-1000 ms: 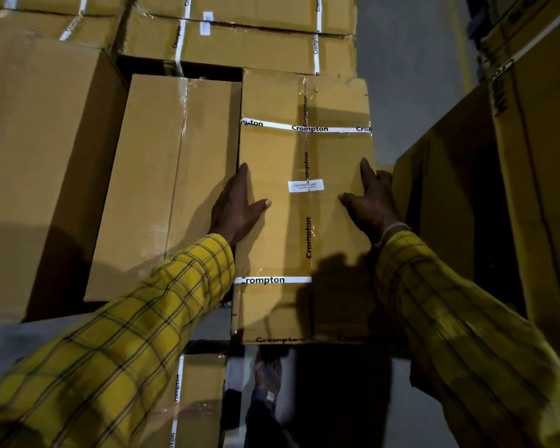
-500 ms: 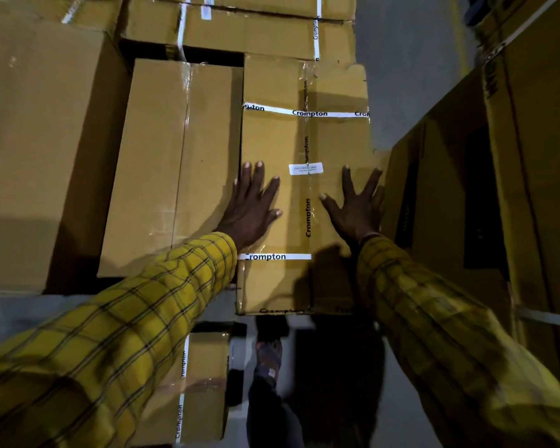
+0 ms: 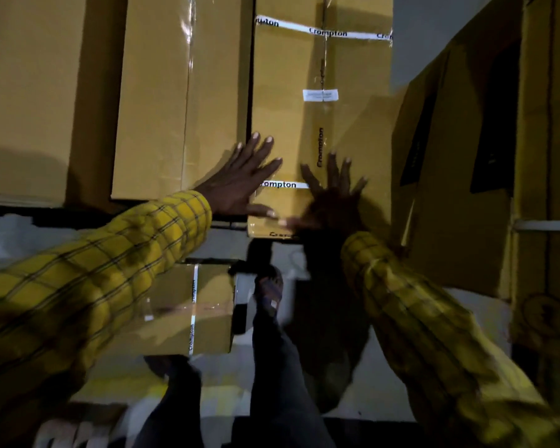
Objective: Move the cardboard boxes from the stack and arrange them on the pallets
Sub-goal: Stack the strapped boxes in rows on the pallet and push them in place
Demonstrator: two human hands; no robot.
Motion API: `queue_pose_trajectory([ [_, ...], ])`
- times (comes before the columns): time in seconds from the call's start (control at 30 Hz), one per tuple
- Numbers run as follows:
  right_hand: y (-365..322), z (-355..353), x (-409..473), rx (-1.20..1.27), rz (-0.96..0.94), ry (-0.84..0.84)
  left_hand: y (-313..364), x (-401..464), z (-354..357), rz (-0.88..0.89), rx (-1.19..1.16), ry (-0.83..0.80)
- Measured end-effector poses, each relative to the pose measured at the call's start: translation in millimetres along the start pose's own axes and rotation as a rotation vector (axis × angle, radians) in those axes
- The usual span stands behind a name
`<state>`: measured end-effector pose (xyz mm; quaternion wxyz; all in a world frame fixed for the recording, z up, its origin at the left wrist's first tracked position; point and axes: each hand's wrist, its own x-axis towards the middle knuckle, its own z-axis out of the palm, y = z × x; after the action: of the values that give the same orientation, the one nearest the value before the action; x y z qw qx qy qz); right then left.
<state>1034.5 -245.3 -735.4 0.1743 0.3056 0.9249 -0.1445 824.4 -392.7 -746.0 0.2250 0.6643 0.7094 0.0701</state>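
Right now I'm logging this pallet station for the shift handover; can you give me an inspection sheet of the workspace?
Surface: grey floor; pallet not clearly visible.
Job's things: long brown cardboard box with Crompton tape flush beside plain brown cardboard box.
Clutter: smaller taped cardboard box low by the feet.
Grippers: left hand and right hand flat, fingers spread, on the taped box.
Cables: nothing seen.
Surroundings: tall cardboard cartons at right.

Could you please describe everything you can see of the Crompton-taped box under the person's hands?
The taped box is long brown cardboard, lying flat, sealed with clear tape and white Crompton-printed bands, with a small white label on top. It sits tight against a plainer box on its left. The left hand and right hand press flat, fingers spread, near its near end.
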Motion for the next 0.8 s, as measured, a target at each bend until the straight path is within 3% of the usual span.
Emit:
queue_pose_trajectory([
  [0.2,-14.8,18.8,-14.4,-0.170,-0.081,-0.016,-17.5,-45.2,6.0,0.069,-0.003,-0.020],
  [0.37,-18.9,14.7,-18.5,-0.136,-0.101,-0.034,-16.4,-55.0,12.9,0.008,-0.002,-0.004],
  [0.53,-31.7,32.7,-19.6,-0.269,0.050,0.130,-6.0,-69.6,26.2,-0.011,-0.023,-0.015],
  [0.8,-26.7,36.2,-12.7,-0.263,-0.042,0.106,-2.2,-69.4,25.9,-0.156,-0.123,-0.070],
])
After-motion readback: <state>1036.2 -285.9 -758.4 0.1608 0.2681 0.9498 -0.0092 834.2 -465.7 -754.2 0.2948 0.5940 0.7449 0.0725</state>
